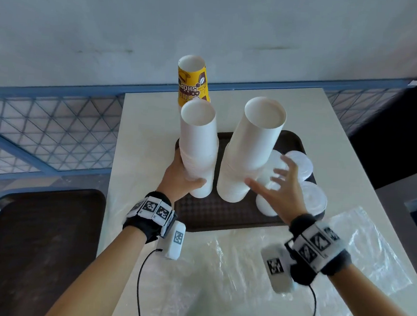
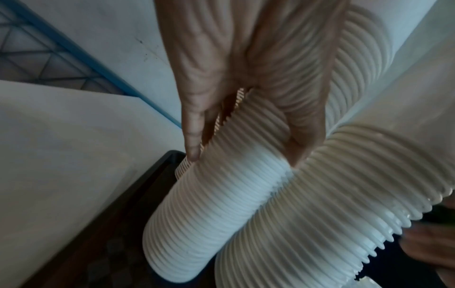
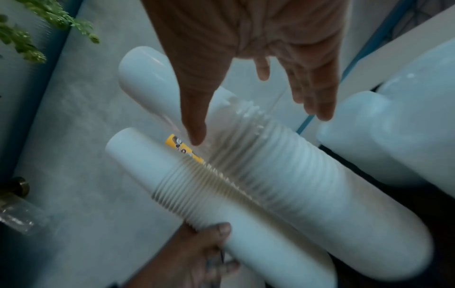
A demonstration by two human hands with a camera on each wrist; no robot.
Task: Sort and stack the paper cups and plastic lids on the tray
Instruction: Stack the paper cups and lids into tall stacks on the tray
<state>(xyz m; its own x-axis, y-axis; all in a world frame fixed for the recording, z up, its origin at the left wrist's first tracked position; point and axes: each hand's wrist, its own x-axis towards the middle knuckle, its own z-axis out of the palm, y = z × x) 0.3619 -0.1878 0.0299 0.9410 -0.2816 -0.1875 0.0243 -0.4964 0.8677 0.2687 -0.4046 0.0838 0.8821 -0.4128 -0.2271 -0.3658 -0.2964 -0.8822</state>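
Two tall upside-down stacks of white paper cups stand on the dark brown tray (image 1: 222, 216). My left hand (image 1: 183, 178) grips the narrower stack (image 1: 198, 144) low down, thumb in front. The left wrist view shows the fingers (image 2: 192, 126) curled on that narrower stack's ribbed rims (image 2: 209, 214). My right hand (image 1: 275, 185) is open with fingers spread beside the wider stack (image 1: 250, 148), its thumb close to the stack's side. The right wrist view shows the right hand (image 3: 258, 87) holding nothing. A yellow printed cup (image 1: 193, 81) tops a stack behind. White plastic lids (image 1: 314, 198) lie stacked at the tray's right.
Clear plastic wrapping (image 1: 282, 258) lies on the pale table in front of the tray. A second brown tray (image 1: 33, 244) sits lower at the left, off the table. A blue railing (image 1: 55, 126) and a wall are behind. The table's right edge is near the lids.
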